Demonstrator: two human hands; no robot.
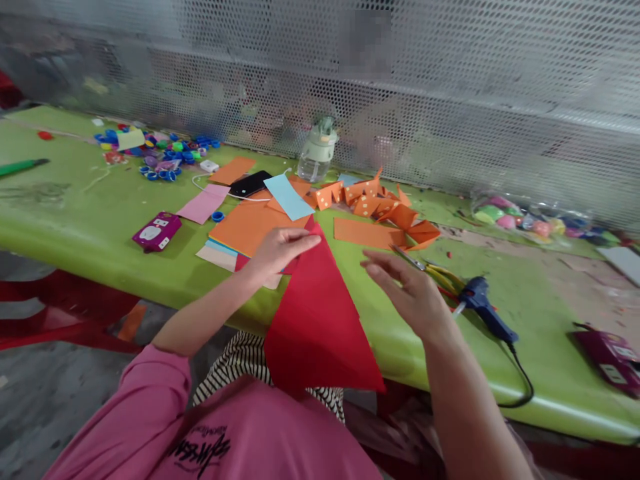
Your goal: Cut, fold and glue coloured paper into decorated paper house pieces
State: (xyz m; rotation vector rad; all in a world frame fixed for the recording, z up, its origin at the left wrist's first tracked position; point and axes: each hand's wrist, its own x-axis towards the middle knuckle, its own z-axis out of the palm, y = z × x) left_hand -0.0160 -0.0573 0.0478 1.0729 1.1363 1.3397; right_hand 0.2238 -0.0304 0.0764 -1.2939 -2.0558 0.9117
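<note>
My left hand point(283, 250) pinches the narrow top of a red paper sheet point(320, 320), which hangs down in a wide triangle over the table edge toward my lap. Apart from the sheet, to its right, my right hand point(405, 287) is raised with bent fingers spread and nothing visible in them. Just beyond that hand lie scissors point(435, 272) with yellow handles and a blue hot glue gun point(483, 307). A stack of orange paper point(250, 227) sits behind my left hand, with a light blue paper strip point(289, 197) on top.
Folded orange dotted paper pieces point(370, 200) and a drink bottle point(317, 153) stand toward the mesh panel point(450, 87). A black phone point(251, 183), purple boxes point(157, 231), blue plastic rings point(163, 172) and a bag of colourful balls point(530, 217) lie about the green table point(65, 207).
</note>
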